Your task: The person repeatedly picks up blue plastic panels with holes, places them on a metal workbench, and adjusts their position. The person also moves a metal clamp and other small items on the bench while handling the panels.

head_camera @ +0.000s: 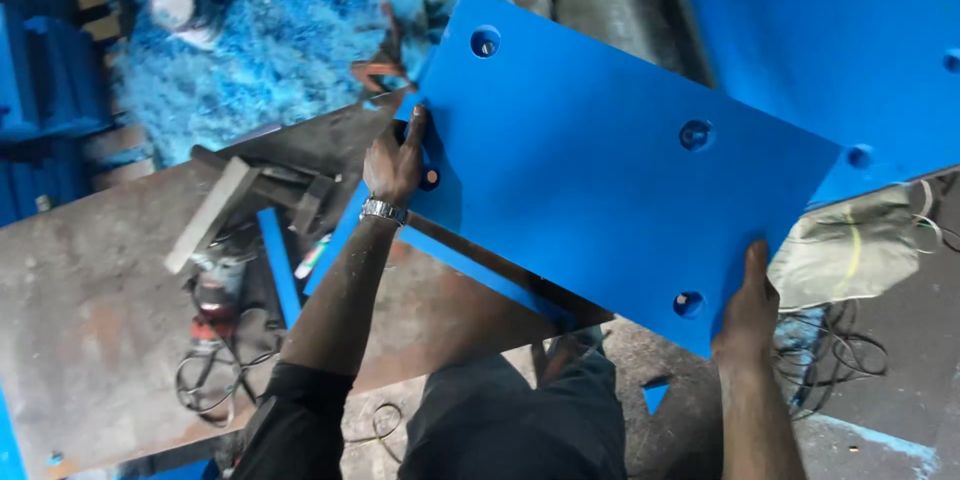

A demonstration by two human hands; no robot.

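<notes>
Workshop floor heaped with blue plastic shavings (270, 30) | rusty, scuffed steel bench (90, 310) carrying a corded power tool (215, 290) and narrow blue strip (278, 265) | smooth blue rectangular panel (600, 170) with round holes, tilted above the bench | left hand (395, 165) grasps its left edge | right hand (748, 310) grips its lower corner | second blue panel (850, 30) upper right.
</notes>
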